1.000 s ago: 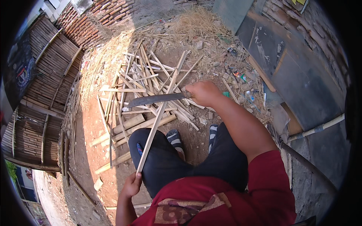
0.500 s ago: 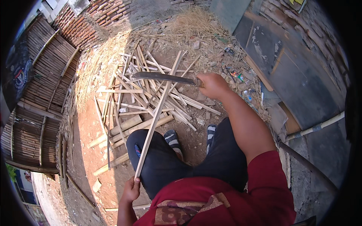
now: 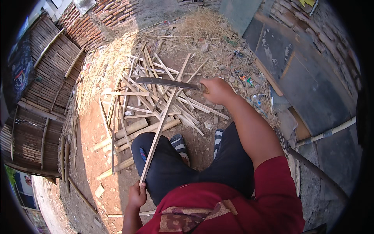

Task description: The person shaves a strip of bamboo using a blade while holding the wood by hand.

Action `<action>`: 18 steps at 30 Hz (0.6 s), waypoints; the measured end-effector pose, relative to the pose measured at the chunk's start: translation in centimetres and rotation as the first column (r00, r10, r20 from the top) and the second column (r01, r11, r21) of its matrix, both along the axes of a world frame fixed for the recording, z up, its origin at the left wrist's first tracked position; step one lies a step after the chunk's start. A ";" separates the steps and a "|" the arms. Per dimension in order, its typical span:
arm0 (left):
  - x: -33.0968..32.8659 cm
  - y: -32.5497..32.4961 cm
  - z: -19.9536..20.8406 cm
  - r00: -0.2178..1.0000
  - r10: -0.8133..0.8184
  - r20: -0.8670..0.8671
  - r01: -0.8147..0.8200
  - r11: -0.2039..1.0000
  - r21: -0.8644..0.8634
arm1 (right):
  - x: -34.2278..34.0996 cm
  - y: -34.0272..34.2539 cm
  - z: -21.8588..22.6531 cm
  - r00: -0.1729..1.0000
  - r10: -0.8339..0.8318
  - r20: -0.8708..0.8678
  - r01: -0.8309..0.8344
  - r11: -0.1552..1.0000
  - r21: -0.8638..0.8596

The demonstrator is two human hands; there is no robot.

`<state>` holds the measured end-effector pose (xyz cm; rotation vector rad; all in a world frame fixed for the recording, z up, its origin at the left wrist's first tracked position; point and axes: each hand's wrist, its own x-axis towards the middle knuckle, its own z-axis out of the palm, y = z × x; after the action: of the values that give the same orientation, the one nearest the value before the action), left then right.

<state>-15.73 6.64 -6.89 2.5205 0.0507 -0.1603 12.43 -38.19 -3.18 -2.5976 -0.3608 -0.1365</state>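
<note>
My left hand (image 3: 137,195), low beside my left thigh, is closed round the near end of a long pale bamboo strip (image 3: 160,128). The strip slants away across my left knee and over the heap of split bamboo. In front of my right knee, my right hand (image 3: 215,91) grips the handle of a machete (image 3: 167,81). Its dark blade points left and crosses the strip toward its far end; whether it touches the strip I cannot tell. Beneath both lies a loose heap of bamboo strips (image 3: 146,99) on the dirt ground.
Thick bamboo poles (image 3: 134,130) lie left of my knee. A woven bamboo panel (image 3: 46,70) stands at the left, a brick wall (image 3: 99,23) behind. Dry straw (image 3: 204,23) and litter (image 3: 245,80) cover the far ground. Dark boards (image 3: 307,85) lean at the right.
The machete has tilted slightly, its handle end a little lower and nearer, and my right hand has turned with it. My left hand keeps its hold on the strip.
</note>
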 end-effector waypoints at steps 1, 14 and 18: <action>-0.1 -0.3 -0.2 1.000 0.011 0.004 -0.012 1.000 0.021 | -0.7 1.1 0.6 0.993 0.115 -0.018 -0.116 0.986 -0.123; -0.9 -0.7 -1.4 0.995 0.033 0.092 -0.057 0.961 0.272 | 0.2 -0.6 0.0 1.000 -0.002 0.003 0.003 0.997 -0.075; -0.9 -0.1 -2.5 0.993 0.032 0.111 -0.054 0.977 0.208 | -3.1 3.5 2.3 0.941 0.336 -0.024 -0.331 0.909 -0.255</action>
<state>-16.60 6.55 -9.40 2.7333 0.0831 -0.0010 9.33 -34.66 -0.91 -2.7378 -0.8766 0.0046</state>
